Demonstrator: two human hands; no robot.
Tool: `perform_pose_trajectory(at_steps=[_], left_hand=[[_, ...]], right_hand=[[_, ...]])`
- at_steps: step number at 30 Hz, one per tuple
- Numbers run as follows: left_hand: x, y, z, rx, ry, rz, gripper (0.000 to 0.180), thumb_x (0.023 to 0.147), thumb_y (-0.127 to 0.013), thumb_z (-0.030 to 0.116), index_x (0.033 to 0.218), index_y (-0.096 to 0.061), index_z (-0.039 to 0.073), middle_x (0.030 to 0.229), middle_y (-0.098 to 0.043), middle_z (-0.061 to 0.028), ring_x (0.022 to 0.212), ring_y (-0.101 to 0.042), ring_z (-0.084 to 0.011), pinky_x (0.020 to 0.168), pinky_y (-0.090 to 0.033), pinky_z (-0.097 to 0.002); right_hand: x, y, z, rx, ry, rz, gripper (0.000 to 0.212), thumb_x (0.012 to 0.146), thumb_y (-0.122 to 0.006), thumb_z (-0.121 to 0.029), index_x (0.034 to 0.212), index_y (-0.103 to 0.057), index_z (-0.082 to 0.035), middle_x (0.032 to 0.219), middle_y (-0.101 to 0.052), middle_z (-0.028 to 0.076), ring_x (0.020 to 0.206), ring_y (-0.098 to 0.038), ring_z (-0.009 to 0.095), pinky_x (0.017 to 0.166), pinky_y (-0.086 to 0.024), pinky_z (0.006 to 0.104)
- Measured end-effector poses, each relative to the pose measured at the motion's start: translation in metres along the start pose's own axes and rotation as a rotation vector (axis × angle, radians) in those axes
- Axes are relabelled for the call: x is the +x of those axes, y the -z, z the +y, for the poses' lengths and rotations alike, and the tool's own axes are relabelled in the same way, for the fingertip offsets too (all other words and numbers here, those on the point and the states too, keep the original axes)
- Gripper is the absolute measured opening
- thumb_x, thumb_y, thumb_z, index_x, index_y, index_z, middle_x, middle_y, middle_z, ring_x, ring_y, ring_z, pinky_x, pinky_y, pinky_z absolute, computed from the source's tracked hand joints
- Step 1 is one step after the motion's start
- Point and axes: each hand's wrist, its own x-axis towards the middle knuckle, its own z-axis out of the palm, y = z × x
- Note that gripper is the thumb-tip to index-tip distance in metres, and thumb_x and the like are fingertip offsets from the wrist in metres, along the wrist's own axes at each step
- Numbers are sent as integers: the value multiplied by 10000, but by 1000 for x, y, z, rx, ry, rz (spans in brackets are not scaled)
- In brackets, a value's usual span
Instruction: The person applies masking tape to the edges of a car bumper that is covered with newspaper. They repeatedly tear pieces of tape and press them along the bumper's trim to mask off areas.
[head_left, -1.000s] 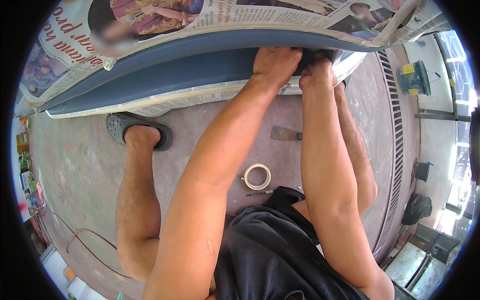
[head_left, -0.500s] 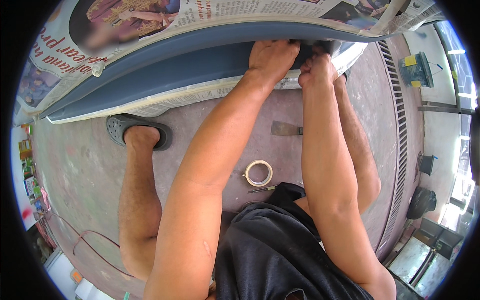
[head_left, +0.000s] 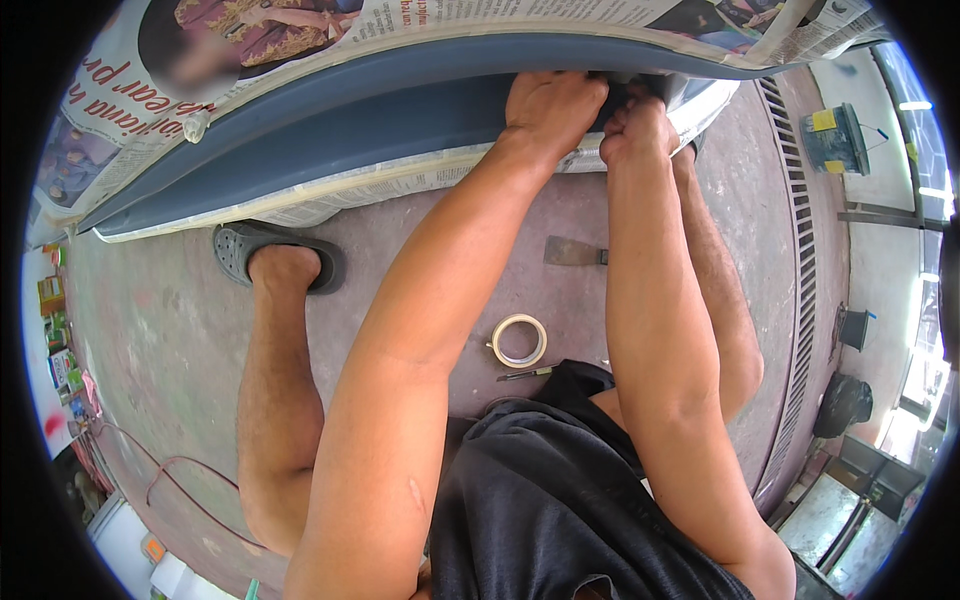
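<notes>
Both my hands reach to a long blue-grey painted body panel [head_left: 400, 115], masked along its edges with newspaper [head_left: 420, 172] and tape. My left hand [head_left: 557, 108] is closed, knuckles up, against the panel's recess toward its right end. Just right of it, my right hand [head_left: 640, 130] is curled closed under the upper lip. The fingertips of both are hidden in the shadow there, so whatever they pinch does not show. On the floor below lie a putty knife [head_left: 575, 251], a roll of masking tape [head_left: 519, 314] and a utility knife [head_left: 525, 374].
More newspaper [head_left: 480, 20] covers the surface above the panel. My left foot in a grey clog [head_left: 235, 255] stands near its lower edge. A floor drain grate [head_left: 795, 250] runs along the right, with a bucket [head_left: 835, 140] beyond it. A red hose [head_left: 160, 480] curls at left.
Both hands stay close to the same spot at the panel, shifting only slightly upward and to the right in the view. The tools on the floor lie as before.
</notes>
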Motion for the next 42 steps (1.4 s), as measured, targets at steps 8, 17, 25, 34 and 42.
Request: perform_pose_trajectory(at_steps=[8, 17, 25, 34, 42], left_hand=[[1, 8, 3, -5, 20, 29, 246, 854, -693, 106, 1082, -784, 111, 1144, -753, -145, 1123, -703, -366, 944, -553, -482], [-3, 8, 5, 42, 12, 88, 232, 863, -704, 111, 1068, -807, 140, 1125, -773, -103, 1095, -727, -320, 935, -565, -454], [-1, -4, 2, 40, 24, 27, 355, 886, -686, 144, 1231, -770, 159, 1201, -747, -120, 1178, -678, -352, 1036, -503, -500], [0, 1, 3, 9, 52, 31, 340, 852, -708, 154, 1186, -770, 141, 1172, -754, -113, 1187, -690, -306, 1023, -524, -485], [0, -4, 3, 19, 38, 22, 342, 851, -709, 153, 1188, -761, 138, 1180, -750, -127, 1150, -702, -330, 1008, -525, -489]], right_hand=[[-1, -1, -1, -13, 18, 10, 125, 1003, -552, -123, 995, -675, -100, 712, -478, -24, 508, -407, 88, 437, -296, 237], [-11, 57, 17, -1080, 1020, -102, 434, 956, -551, -160, 1362, -697, -115, 731, -692, 241, 707, -720, 388, 716, -553, 494], [-5, 57, -2, -1414, 1021, -187, 578, 950, -526, -161, 1527, -557, -184, 934, -742, 283, 912, -724, 493, 855, -568, 558], [3, 45, -11, -1424, 909, -222, 561, 930, -532, -175, 1486, -609, -160, 1111, -735, 302, 1064, -700, 499, 963, -555, 542], [3, 41, -14, -1437, 895, -234, 575, 931, -515, -176, 1499, -594, -136, 1164, -716, 320, 1101, -683, 519, 994, -541, 541]])
